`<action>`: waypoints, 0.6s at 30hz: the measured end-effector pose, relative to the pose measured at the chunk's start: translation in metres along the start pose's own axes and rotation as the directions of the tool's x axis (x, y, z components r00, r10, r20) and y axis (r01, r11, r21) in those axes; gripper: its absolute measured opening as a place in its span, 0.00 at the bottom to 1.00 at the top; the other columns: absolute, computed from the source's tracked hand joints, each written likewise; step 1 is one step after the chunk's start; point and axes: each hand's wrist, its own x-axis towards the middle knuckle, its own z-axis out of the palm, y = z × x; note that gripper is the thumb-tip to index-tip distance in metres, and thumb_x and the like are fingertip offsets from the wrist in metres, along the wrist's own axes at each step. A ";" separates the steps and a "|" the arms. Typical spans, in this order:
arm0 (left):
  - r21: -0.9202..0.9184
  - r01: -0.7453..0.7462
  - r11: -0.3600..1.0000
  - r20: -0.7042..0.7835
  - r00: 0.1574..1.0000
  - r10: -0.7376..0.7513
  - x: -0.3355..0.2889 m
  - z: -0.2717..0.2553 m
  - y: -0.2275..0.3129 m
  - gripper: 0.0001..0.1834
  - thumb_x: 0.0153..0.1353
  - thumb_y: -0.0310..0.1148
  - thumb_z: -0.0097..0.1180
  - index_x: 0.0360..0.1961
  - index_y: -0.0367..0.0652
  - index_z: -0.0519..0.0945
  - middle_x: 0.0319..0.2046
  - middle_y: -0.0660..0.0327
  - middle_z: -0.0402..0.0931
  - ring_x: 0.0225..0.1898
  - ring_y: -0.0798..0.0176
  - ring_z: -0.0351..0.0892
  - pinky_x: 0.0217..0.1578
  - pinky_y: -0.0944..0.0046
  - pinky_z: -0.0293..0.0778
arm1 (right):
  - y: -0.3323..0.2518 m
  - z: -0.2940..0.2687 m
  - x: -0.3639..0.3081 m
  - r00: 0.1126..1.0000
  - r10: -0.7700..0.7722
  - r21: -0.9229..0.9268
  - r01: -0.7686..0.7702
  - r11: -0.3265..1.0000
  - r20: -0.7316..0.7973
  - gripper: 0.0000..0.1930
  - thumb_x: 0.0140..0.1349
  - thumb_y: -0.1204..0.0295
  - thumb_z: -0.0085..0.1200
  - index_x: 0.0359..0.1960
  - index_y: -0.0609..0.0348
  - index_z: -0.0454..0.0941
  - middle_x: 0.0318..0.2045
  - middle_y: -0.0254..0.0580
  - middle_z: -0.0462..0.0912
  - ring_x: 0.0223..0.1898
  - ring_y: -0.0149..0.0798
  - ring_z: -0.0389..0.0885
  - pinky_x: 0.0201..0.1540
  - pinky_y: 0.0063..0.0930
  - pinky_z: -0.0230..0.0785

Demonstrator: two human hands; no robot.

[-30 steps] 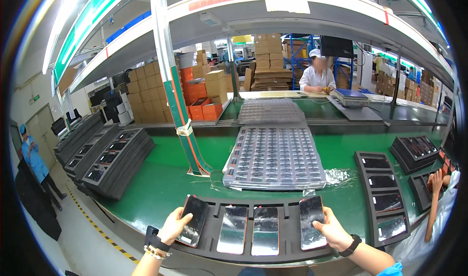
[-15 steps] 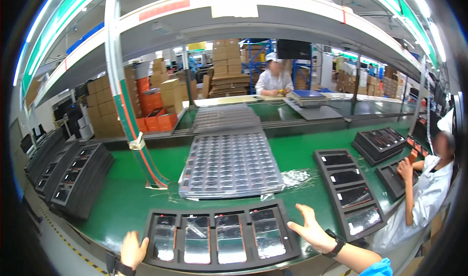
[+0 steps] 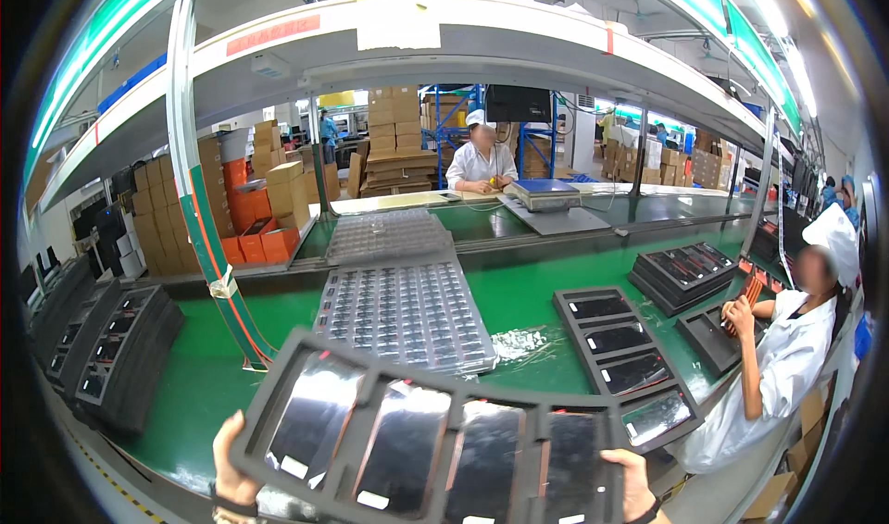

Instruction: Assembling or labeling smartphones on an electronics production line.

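A dark grey tray (image 3: 306,346) with several slots, each holding a flat glossy black panel (image 3: 313,411), is raised off the green belt and tilted toward me. My left hand (image 3: 229,457) grips its left edge. My right hand (image 3: 633,482) holds its right end. The lower part of the tray runs out of the picture.
A clear blister tray (image 3: 406,313) of small parts lies on the green belt (image 3: 519,297) behind. A second dark tray (image 3: 622,362) with panels sits to the right, stacks of trays (image 3: 116,353) to the left. A co-worker in white (image 3: 782,362) sits at right; another person (image 3: 479,161) works behind.
The tray lay flat on the belt with my hands at its ends, which came off briefly; now both hands hold it lifted and tilted. My view has swung right.
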 end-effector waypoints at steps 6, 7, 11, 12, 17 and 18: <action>-0.055 0.383 0.922 0.631 0.729 -0.266 0.061 0.137 -0.051 0.38 0.72 0.61 0.39 0.67 0.37 0.68 0.62 0.49 0.70 0.55 0.52 0.76 0.55 0.54 0.74 | -0.033 -0.034 -0.012 0.777 -0.613 0.061 0.625 0.778 -0.146 0.18 0.64 0.58 0.54 0.47 0.58 0.79 0.40 0.39 0.85 0.40 0.37 0.84 0.45 0.34 0.78; 0.086 0.323 0.942 0.672 0.679 -0.294 0.061 0.161 -0.054 0.40 0.72 0.61 0.38 0.69 0.34 0.65 0.61 0.48 0.71 0.54 0.53 0.76 0.55 0.56 0.74 | -0.043 -0.046 -0.011 0.679 -0.711 0.067 0.730 0.680 -0.182 0.17 0.65 0.57 0.54 0.46 0.57 0.79 0.40 0.37 0.84 0.40 0.35 0.84 0.44 0.33 0.78; 0.271 0.253 0.929 0.734 0.570 -0.370 0.060 0.153 -0.076 0.41 0.71 0.61 0.40 0.69 0.33 0.64 0.59 0.50 0.71 0.51 0.54 0.76 0.53 0.56 0.74 | -0.065 -0.032 -0.011 0.655 -0.741 0.144 0.755 0.639 -0.147 0.20 0.62 0.57 0.52 0.48 0.59 0.79 0.45 0.42 0.85 0.43 0.43 0.84 0.49 0.38 0.77; 0.333 0.227 0.915 0.731 0.551 -0.403 0.056 0.144 -0.076 0.40 0.71 0.60 0.41 0.68 0.33 0.64 0.59 0.50 0.71 0.51 0.55 0.76 0.53 0.57 0.73 | -0.073 -0.040 -0.003 0.662 -0.728 0.199 0.749 0.632 -0.178 0.18 0.62 0.60 0.53 0.48 0.59 0.80 0.43 0.43 0.87 0.41 0.45 0.86 0.48 0.38 0.79; 0.528 0.272 0.805 0.601 0.550 -0.580 0.053 0.083 -0.075 0.38 0.70 0.57 0.47 0.66 0.32 0.67 0.56 0.49 0.74 0.53 0.54 0.77 0.56 0.54 0.73 | -0.087 -0.108 0.054 0.614 -0.741 0.224 0.789 0.572 -0.271 0.18 0.59 0.61 0.54 0.47 0.59 0.79 0.44 0.41 0.85 0.44 0.45 0.83 0.53 0.38 0.75; 0.532 0.302 0.791 0.555 0.582 -0.595 0.057 0.067 -0.076 0.35 0.71 0.54 0.49 0.65 0.32 0.68 0.55 0.49 0.76 0.53 0.55 0.79 0.56 0.55 0.74 | -0.086 -0.115 0.064 0.569 -0.758 0.151 0.820 0.552 -0.319 0.18 0.58 0.62 0.55 0.47 0.59 0.78 0.44 0.41 0.84 0.44 0.46 0.83 0.54 0.39 0.74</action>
